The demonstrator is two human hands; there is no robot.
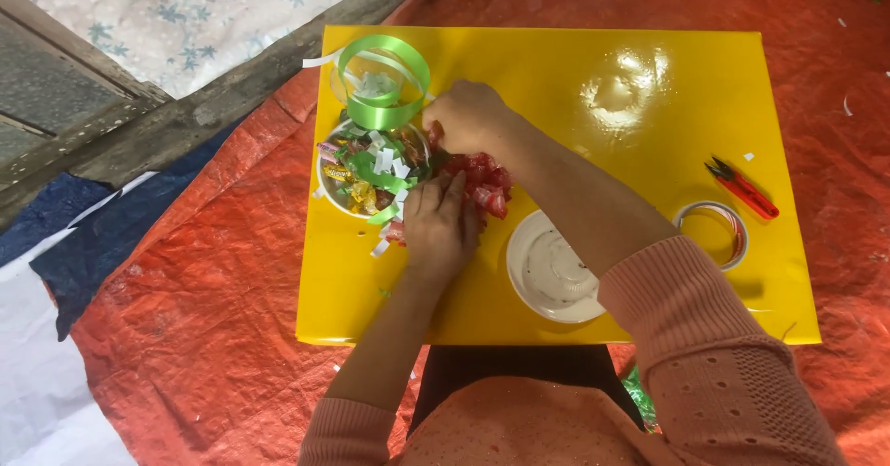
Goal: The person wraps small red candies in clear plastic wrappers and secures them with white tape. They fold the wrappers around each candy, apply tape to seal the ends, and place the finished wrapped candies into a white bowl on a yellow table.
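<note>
Red sweets pile (484,186) lay between both hands, beside the bowl (326,194). Left hand (438,229) rested flat, fingers extended (holding nothing visible); right hand (468,118) curled over it, grip indiscernible.

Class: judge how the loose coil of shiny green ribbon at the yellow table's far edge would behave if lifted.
The green ribbon coil is probably very light and floppy: thin, open loops. It would likely spring loose, since nothing visibly ties it. Its glossy surface may slip between fingers.

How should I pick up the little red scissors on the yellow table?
Take the scissors by the wide red handle end, the part nearer the tape roll. Come down from above: they lie flat on the yellow table, with the dark pointed tips aimed up and to the left, so keep fingers off that end. Nothing crowds the handle.
</note>
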